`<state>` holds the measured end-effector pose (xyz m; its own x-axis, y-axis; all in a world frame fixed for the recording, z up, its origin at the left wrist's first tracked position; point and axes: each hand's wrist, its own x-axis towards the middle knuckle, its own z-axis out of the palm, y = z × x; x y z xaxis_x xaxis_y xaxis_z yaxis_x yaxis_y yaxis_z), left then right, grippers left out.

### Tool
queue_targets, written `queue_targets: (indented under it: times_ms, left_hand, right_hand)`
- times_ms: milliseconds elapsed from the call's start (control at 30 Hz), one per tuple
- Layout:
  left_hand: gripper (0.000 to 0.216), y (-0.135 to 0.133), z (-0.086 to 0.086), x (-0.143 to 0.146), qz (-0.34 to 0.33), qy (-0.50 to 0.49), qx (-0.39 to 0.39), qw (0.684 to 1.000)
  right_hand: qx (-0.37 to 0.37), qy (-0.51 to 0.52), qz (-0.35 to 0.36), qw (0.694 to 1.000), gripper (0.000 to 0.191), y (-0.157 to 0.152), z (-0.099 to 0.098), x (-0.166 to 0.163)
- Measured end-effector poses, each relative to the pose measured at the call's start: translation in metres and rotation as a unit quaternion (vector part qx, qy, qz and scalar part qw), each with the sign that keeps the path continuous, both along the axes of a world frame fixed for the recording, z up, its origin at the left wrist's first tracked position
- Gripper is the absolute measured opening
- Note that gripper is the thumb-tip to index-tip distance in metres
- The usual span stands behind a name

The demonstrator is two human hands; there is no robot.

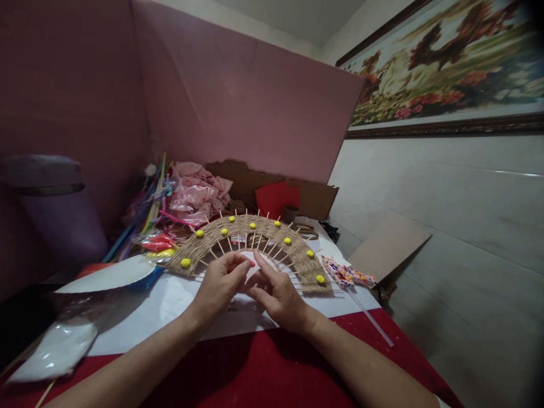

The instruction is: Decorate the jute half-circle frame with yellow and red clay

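A woven twine arch (pixel 244 226), like a half fan, stands on thin wooden sticks that poke out along its inner and outer edges. Several yellow clay-like dots (pixel 253 225) are spread over its weave. In front of it, my left hand (pixel 223 283) pinches a small pinkish-red piece (pixel 253 264) between thumb and fingertips. Close beside, my right hand (pixel 276 292) has its index finger stretched up and its thumb apart, with nothing visible in it. Both hands are over the white sheet (pixel 174 303), in front of the arch's inner sticks.
Behind the arch are pink cloth (pixel 198 190), red paper (pixel 277 199), scissors (pixel 306 230) and cardboard (pixel 238 175). A paper plate (pixel 113 276), red and yellow packets (pixel 159 243) and a plastic bag (pixel 59 348) lie left. Right lies a patterned wrapper (pixel 346 275) with a clear stick (pixel 369 317).
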<state>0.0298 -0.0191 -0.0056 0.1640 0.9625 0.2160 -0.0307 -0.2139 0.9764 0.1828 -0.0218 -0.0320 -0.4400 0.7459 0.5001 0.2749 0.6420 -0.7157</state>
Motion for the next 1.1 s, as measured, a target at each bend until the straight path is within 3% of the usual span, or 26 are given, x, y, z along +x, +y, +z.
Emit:
queue_targets:
  times_ms: [267, 433, 633, 733, 900, 1100]
  left_hand:
    - [0.029, 0.0017, -0.0022, 0.0001, -0.025, -0.012, -0.029, 0.999]
    - [0.028, 0.0004, -0.0016, 0.0004, -0.029, -0.001, -0.022, 0.999]
    - [0.033, 0.0008, -0.0023, 0.0011, -0.045, 0.016, -0.023, 0.999]
    - [0.034, 0.0014, -0.0039, 0.0014, -0.044, 0.017, -0.025, 0.999]
    - [0.037, -0.0012, -0.0022, 0.0007, -0.055, 0.040, -0.037, 0.997]
    - [0.038, -0.0014, -0.0011, 0.0002, -0.058, 0.037, -0.038, 0.997]
  right_hand:
    - [0.024, -0.015, -0.005, 1.000, 0.066, -0.0004, 0.0005, 0.0004]
    - [0.032, 0.012, -0.057, 0.998, 0.051, 0.0007, 0.0012, 0.0008]
    - [0.075, -0.034, -0.046, 0.996, 0.057, -0.0017, 0.0021, 0.0013]
    - [0.059, 0.002, -0.056, 0.997, 0.050, -0.0015, 0.0019, 0.0008]
    - [0.003, 0.089, -0.072, 0.993, 0.016, -0.0008, 0.0031, -0.0005]
    - [-0.013, 0.108, -0.076, 0.991, 0.012, -0.0016, 0.0039, -0.0010]
